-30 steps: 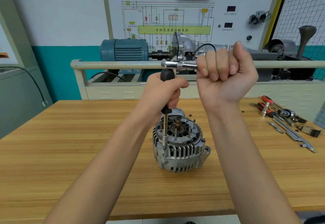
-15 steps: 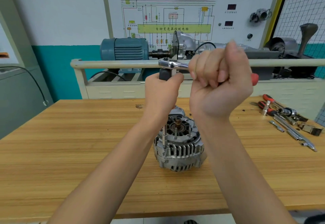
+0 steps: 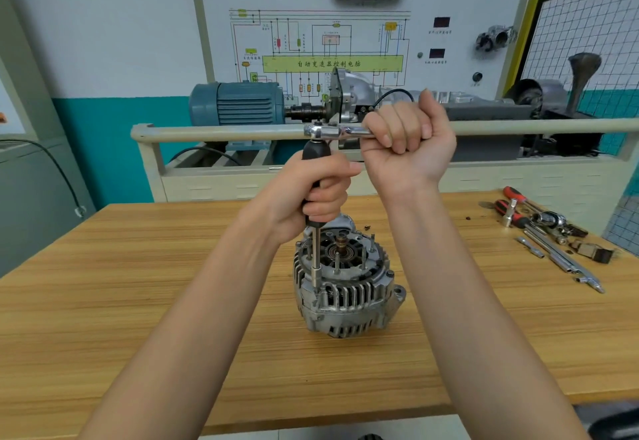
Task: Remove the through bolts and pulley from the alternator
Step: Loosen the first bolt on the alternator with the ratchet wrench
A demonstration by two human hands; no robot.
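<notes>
A silver alternator [image 3: 345, 287] stands upright on the wooden table [image 3: 138, 301], its open end facing up with a shaft and several studs showing. A long driver with a black handle [image 3: 315, 154] stands vertically, its steel shaft and socket [image 3: 316, 267] set on a bolt at the alternator's left rim. My left hand [image 3: 311, 194] grips the black handle. A chrome ratchet [image 3: 332, 131] sits on top of the driver, pointing right. My right hand [image 3: 411, 142] grips the ratchet's handle, fist closed, above and right of the alternator.
Loose tools [image 3: 543, 232] lie at the table's right: red-handled drivers, sockets, extension bars, small parts. Behind the table runs a beige rail [image 3: 221, 132] with a blue motor [image 3: 238, 106] and gearbox. A wiring-diagram board hangs on the wall.
My right hand swung the ratchet handle toward me, then back out to the right. The left hand stayed on the driver's handle and the alternator turned slightly.
</notes>
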